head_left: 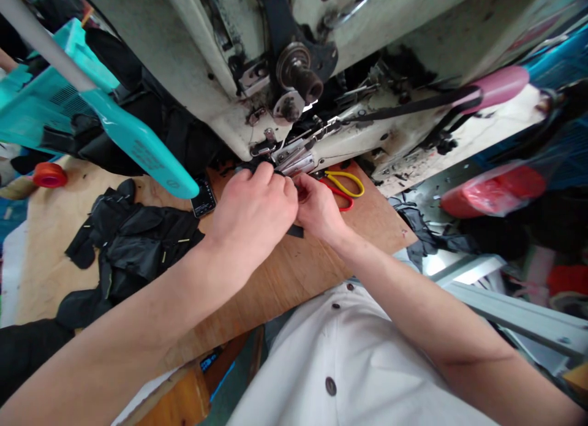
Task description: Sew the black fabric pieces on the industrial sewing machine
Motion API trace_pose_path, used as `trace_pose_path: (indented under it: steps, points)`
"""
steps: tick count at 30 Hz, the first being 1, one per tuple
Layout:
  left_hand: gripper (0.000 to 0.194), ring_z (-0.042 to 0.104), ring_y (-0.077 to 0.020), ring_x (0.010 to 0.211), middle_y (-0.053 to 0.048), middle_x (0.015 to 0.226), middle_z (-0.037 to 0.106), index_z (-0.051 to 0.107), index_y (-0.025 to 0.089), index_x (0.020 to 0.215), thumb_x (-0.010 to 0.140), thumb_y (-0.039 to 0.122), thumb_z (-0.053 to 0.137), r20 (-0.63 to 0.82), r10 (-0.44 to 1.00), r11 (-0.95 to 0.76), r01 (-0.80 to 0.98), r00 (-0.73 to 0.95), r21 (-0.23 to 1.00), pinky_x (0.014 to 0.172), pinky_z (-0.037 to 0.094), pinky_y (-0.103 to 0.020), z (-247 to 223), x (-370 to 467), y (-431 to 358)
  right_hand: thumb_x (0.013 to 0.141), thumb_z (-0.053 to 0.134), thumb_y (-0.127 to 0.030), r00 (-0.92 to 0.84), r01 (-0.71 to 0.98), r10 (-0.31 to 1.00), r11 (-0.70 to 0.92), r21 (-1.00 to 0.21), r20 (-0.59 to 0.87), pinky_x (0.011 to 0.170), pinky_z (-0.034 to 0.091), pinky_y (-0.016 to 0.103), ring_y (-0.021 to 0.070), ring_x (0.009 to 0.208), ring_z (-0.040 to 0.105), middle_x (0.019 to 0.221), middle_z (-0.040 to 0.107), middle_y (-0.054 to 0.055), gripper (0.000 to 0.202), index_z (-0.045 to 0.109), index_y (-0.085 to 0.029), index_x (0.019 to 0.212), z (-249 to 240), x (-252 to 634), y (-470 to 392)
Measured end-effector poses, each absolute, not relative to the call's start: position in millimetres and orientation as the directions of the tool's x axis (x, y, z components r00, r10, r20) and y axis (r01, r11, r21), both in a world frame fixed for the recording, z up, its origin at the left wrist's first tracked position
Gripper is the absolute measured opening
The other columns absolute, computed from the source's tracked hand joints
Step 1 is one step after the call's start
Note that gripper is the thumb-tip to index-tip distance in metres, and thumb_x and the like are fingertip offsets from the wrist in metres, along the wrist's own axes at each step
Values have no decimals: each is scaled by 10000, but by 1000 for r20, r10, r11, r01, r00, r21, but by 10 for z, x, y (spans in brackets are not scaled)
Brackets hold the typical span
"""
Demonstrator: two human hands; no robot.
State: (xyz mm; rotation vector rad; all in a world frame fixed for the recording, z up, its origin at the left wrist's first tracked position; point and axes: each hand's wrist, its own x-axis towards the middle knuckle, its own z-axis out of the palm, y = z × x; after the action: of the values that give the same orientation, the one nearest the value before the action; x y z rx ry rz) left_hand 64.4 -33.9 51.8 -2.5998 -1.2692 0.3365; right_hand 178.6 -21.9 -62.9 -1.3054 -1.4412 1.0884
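Both my hands meet in front of the metal guide (296,159) of a sewing machine (197,64). My left hand (260,205) has its fingers curled down over a piece of black fabric (295,231), most of which is hidden beneath it. Thumb and fingers of my right hand (319,206) are pinched together on the same fabric, right beside the left fingertips. A short dark end of it pokes out below the hands. Scissors with yellow and red handles (346,186) lie just beyond my right hand.
Sewn black pieces (138,236) cover the left of the wooden table (248,315), near a phone (203,198) and an orange-red tape roll (49,175). A turquoise handle (142,147) hangs over them. Behind stands a turquoise basket (46,101). A black strip (413,107) runs into the machine from the right.
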Motion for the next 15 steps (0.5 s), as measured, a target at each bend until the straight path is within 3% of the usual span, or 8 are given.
trace_pose_path:
  steps: [4,7,11,15]
  points:
    - [374,621,-319,937,-161,875,723,740,92,976,857,-21,404,-187,701,-688,584,688,-432,790,457,-444,550,813,-305,764,555,-194,-53,241,995,98,-966,88,585,367,262,138,631,473,671,567,-18,127,452,-215,692,-639,1775,-224]
    - [361,620,-301,869,-163,889,729,726,54,1030,894,2,395,-196,627,-728,478,754,-491,759,450,-429,448,635,-306,753,552,-166,-77,187,994,94,-978,81,590,394,249,136,638,523,691,607,-16,45,532,-196,727,-695,1800,-238]
    - [361,618,-278,931,-148,1257,693,644,56,1258,978,94,420,27,582,-706,520,813,-481,745,461,-407,188,222,-369,756,568,-138,-147,119,988,68,-991,50,631,457,250,149,680,623,752,685,-1,120,642,-178,842,-735,1864,-257]
    - [353,592,-270,1016,-65,1367,647,621,150,1315,984,148,498,176,607,-681,621,775,-388,798,466,-418,-7,26,-424,780,579,-163,-174,84,984,52,-995,37,623,478,254,153,676,647,765,704,8,126,662,-177,873,-709,1916,-257]
